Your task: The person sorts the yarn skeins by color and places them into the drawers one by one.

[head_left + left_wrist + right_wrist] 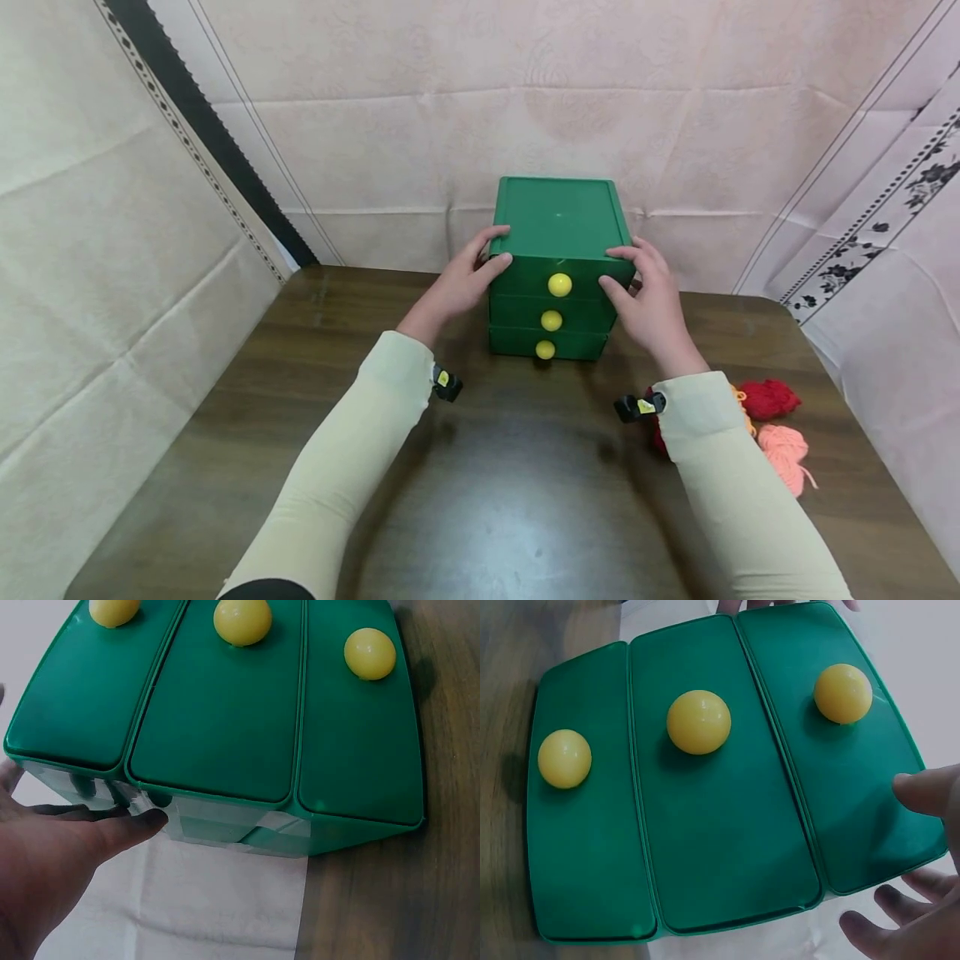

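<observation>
A green three-drawer box (558, 217) with round yellow knobs stands on the table, its drawer fronts facing me and all drawers closed. My left hand (467, 279) rests against its upper left edge. In the left wrist view, the extended fingers of that hand (67, 847) touch the box's side wall (217, 821), which has clear tape on it. At the upper right corner is my right hand (651, 304), its thumb in front of the top drawer and its index finger on the top edge. The right wrist view shows the other fingers (896, 907) spread beside the right wall.
Balls of yarn lie on the brown table (510, 483) by my right forearm: a red one (770, 399), a pink one (783, 454) and partly hidden orange and red ones. Pale cloth (570, 108) hangs behind the table and at both sides.
</observation>
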`<state>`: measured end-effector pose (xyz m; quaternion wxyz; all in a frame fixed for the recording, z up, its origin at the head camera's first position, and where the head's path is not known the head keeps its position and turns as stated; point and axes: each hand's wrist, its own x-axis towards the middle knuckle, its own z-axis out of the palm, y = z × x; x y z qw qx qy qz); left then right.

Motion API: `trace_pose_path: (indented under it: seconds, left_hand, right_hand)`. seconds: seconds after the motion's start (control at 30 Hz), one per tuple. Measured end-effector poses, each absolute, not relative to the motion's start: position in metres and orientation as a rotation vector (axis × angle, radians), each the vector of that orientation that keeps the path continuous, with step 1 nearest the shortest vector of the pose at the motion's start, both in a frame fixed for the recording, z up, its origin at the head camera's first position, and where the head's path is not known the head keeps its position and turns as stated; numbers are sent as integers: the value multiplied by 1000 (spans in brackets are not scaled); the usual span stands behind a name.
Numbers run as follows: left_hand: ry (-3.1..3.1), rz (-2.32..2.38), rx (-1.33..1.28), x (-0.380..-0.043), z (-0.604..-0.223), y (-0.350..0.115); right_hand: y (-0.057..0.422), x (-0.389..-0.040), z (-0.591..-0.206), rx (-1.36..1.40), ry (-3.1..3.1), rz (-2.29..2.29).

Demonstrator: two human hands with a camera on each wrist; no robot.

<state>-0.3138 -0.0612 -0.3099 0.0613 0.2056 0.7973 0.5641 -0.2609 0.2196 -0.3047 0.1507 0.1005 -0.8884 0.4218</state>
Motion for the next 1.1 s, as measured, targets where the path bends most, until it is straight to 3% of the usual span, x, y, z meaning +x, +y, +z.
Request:
trace_pose_path:
  seconds: [0.47, 0.73, 1.1]
  left_hand:
    - [2355, 1788, 436, -331, -293, -52]
    - [2289, 1707, 441, -324, -270, -49]
    - [2344, 1656, 424, -321, -269, -45]
  right_hand:
    - [206, -247, -306, 553, -2290, 747]
    - [189, -242, -306, 639, -2207, 739]
    - [173, -249, -321, 664, -2270, 754]
